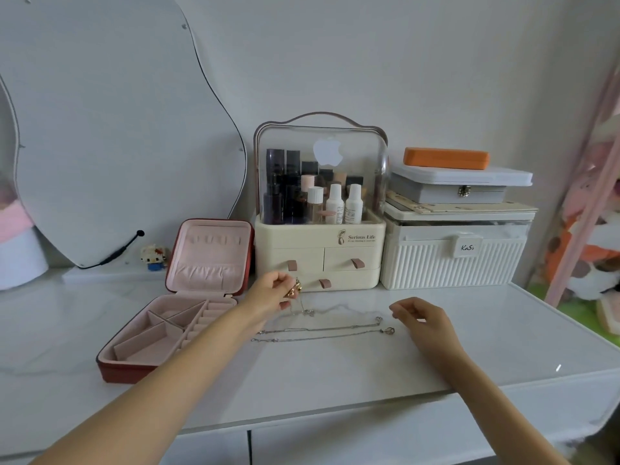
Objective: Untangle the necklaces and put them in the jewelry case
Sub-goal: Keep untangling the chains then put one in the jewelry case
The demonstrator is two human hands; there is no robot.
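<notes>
While necklaces [322,332] lie flat, organizer [318,250] behind

We cannot tell what the gold piece [295,287] pinched in the left hand [272,290] is; fingers cover most of it. The thin chains [318,330] on the table are too fine for us to tell whether they cross. At nine o'clock the mirror [100,129] runs off the frame. Small print on the cosmetic organizer [318,243] is unreadable. At three o'clock, soft toys [590,250] are blurred and cut off.
</notes>
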